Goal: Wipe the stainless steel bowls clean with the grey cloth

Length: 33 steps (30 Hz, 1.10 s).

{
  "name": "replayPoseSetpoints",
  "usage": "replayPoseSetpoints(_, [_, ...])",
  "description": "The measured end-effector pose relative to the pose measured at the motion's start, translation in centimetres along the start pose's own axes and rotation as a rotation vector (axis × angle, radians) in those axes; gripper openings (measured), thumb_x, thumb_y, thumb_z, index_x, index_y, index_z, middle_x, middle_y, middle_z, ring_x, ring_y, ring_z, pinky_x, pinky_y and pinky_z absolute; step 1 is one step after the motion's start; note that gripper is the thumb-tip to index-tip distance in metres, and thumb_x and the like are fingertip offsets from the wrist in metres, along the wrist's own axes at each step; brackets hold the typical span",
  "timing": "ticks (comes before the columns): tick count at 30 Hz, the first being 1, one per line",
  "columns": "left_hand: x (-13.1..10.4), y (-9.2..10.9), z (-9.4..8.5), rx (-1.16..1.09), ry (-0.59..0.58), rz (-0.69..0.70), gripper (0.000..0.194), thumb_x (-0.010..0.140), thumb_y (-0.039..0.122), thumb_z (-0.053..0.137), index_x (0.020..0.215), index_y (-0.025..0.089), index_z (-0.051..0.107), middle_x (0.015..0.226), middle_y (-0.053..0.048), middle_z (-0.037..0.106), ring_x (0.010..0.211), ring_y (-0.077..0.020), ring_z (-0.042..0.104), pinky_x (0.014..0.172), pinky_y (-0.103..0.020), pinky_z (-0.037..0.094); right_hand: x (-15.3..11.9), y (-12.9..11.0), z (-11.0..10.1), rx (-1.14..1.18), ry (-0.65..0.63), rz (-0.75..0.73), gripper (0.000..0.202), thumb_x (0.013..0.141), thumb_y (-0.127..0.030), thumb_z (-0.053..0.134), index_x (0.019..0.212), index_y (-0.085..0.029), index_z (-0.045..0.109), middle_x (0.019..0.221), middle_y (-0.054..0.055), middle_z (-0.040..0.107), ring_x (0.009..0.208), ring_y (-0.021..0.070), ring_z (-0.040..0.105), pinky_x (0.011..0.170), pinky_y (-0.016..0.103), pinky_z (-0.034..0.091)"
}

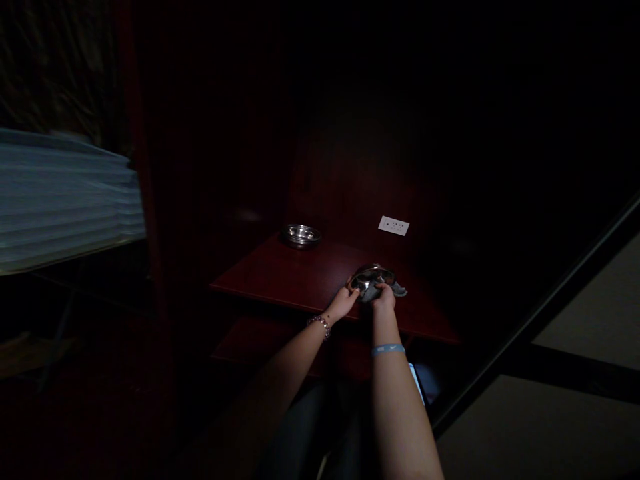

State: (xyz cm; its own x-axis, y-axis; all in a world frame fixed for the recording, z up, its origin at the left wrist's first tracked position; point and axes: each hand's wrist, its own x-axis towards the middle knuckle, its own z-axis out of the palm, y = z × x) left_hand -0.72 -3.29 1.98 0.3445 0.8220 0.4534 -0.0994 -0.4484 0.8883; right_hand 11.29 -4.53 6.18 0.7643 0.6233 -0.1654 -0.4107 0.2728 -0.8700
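A shiny metal bowl (pixel 370 272) is held tilted over the front part of a dark red shelf (pixel 280 273). My left hand (pixel 343 301), with a beaded bracelet at the wrist, grips the bowl's left side. My right hand (pixel 385 297), with a blue band on the forearm, is closed on a grey cloth (pixel 370 292) pressed against the bowl; part of the cloth sticks out to the right. Farther back at the left, shiny metal bowls (pixel 301 236) stand in a low stack on the shelf.
A white socket plate (pixel 394 225) is on the back wall. Below is a lower red shelf (pixel 250 343). A lit screen (pixel 417 383) shows beside my right forearm. Pale pleated material (pixel 70 200) lies at the left, and a dark slanting edge (pixel 540 307) runs along the right.
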Motion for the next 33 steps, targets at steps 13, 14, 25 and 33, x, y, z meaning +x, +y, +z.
replayPoseSetpoints(13, [-0.4,0.4,0.0,-0.133,-0.020,-0.011,0.037,0.085,0.016,0.055,0.122,0.016,0.060,0.114,-0.008,0.069,0.105,-0.0184,0.064,0.098,-0.038,0.054,-2.3,-2.6,-0.5,-0.278,0.211,-0.492,0.023,0.067,-0.007,0.058,0.084,-0.017,0.068,0.085,0.003,0.068,0.092,0.0189,0.064,0.089,0.027,0.050])
replayPoseSetpoints(14, [-0.4,0.3,0.0,-0.172,-0.031,-0.042,0.038,0.086,0.017,0.056,0.123,0.016,0.058,0.113,-0.009,0.068,0.101,-0.0180,0.065,0.093,-0.037,0.057,-2.6,-2.7,-0.5,-0.310,0.192,-0.547,0.022,0.068,-0.006,0.056,0.082,-0.019,0.068,0.085,0.002,0.066,0.092,0.0181,0.063,0.091,0.026,0.048])
replayPoseSetpoints(25, [0.1,-0.5,-0.3,-0.057,-0.007,0.071,0.050,0.079,0.008,0.053,0.129,0.013,0.056,0.113,-0.011,0.072,0.106,-0.0196,0.067,0.105,-0.037,0.048,-4.9,-3.1,-0.6,-0.927,-0.207,-1.137,0.047,0.071,0.000,0.045,0.103,-0.020,0.074,0.104,0.009,0.057,0.104,0.0252,0.045,0.099,0.038,0.034])
replayPoseSetpoints(33, [0.5,-0.9,-0.2,0.022,0.004,0.005,0.028,0.082,0.013,0.054,0.106,0.016,0.070,0.105,-0.011,0.075,0.106,-0.0245,0.067,0.104,-0.040,0.049,-6.0,-2.5,-0.1,-1.119,-0.385,-1.291,0.044,0.074,0.000,0.046,0.105,-0.018,0.073,0.109,0.012,0.058,0.104,0.0272,0.043,0.100,0.043,0.032])
